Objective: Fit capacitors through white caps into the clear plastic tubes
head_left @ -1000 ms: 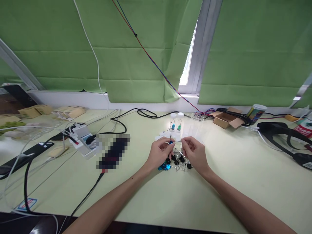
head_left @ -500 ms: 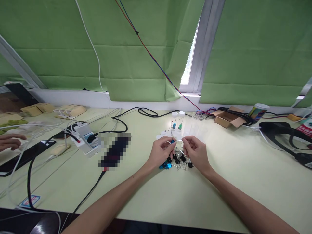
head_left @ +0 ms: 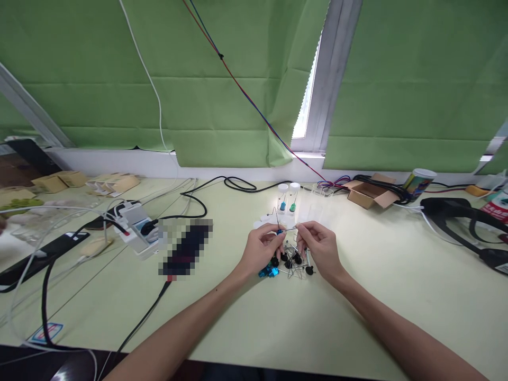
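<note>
My left hand is closed in a pinch on a small blue piece with a thin bent wire standing up from it. Opposite it, my right hand pinches a thin metal rod whose far end reaches the blue piece. Whether the two are joined I cannot tell. Below the hands lie several black round knobs among thin metal rods and bent wires. Shiny blue pieces rest beside my left hand. Behind stand two clear vials with white caps, holding a blue piece and a green piece.
A pixelated dark device and a white power strip with cables lie to the left. An open cardboard box, a printed can and a black headset-like object stand right. Another person's fingertips show at the left edge.
The bent wire above my left hand leans more to the left, and the rod between my hands has changed its angle slightly. The other person's hand has withdrawn almost out of view.
</note>
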Demonstrator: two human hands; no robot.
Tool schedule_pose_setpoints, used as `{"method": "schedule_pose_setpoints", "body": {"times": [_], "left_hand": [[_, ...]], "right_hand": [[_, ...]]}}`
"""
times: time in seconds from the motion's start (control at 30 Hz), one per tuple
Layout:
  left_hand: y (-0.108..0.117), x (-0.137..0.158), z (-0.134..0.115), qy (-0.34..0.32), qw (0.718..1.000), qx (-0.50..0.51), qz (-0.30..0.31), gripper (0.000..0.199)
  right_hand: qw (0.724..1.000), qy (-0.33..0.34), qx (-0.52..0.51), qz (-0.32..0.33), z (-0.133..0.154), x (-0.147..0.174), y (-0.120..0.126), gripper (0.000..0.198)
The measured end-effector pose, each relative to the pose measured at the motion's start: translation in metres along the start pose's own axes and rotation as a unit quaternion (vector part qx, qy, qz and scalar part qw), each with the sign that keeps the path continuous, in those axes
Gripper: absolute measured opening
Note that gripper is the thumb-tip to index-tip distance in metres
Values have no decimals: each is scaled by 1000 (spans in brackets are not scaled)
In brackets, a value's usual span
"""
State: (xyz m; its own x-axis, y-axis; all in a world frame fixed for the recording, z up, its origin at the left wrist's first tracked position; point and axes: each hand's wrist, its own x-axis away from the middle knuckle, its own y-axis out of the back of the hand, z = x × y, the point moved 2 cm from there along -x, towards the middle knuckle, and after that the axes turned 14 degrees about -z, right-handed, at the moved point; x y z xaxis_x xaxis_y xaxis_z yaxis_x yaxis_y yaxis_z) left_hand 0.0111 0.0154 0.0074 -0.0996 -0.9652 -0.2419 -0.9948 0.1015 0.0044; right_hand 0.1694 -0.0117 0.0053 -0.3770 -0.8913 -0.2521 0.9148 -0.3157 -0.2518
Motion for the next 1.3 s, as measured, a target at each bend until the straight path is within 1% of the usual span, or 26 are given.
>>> {"method": "schedule_pose_setpoints", "body": {"times": [0.23,0.37,0.6,0.8,1.0,1.17,1.3], "left_hand": [[3,-3,3,10,1000,15,-2,33],[4,-4,4,15,1000,20,-2,32],[2,0,-1,-1,1000,-2,3,30],[1,0,1,-27,999,-21,0,26],[0,0,1,-39,999,-22,4,24],[1,0,3,-49,998,-26,9,24],[1,0,4,-53,998,-24,8,24]], "right_hand": [[999,6,-19,26,-3,0,0,25],[999,7,-27,37,-3,0,-1,22],[1000,3,-5,30,-2,-1,1,29],[1000,-17,9,6,-3,-2,0,35],[1000,-27,9,3,-2,-2,0,36],[998,-55,-15,9,-2,-3,-1,37],[991,-114,-71,21,-7,-5,-1,35]]}}
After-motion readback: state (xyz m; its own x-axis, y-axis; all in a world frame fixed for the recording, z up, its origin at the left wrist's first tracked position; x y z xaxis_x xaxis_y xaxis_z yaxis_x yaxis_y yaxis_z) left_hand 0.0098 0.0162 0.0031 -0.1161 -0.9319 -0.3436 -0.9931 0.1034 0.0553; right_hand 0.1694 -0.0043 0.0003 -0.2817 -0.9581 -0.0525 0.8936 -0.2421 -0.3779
